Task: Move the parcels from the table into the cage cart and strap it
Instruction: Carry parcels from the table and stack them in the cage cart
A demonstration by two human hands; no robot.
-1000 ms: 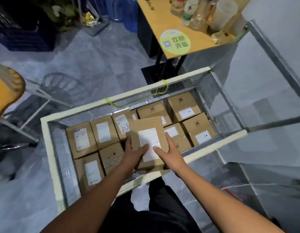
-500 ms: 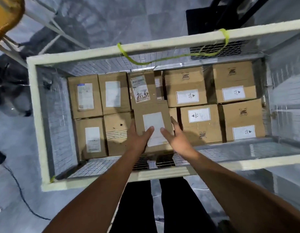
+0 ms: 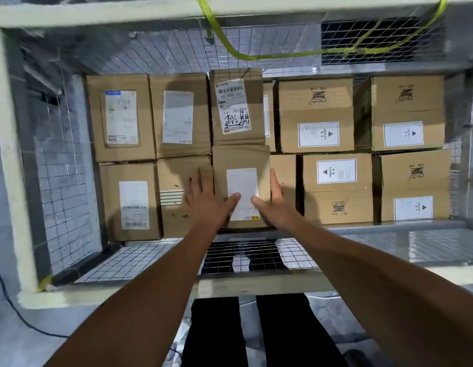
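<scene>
Cage cart [image 3: 7, 154] holds two rows of cardboard parcels. Left grip [image 3: 206, 205] and right grip [image 3: 276, 207] lie flat against either side of the centre parcel [image 3: 240, 157] in the near row, fingers straight, thumbs on its white label. Yellow strap [image 3: 254, 58] hangs slack against the far mesh wall.

Both bare arms stretched forward.
Left grip [image 3: 207, 201] and right grip [image 3: 277, 207] flat, fingers straight, thumbs nearly meeting.
</scene>
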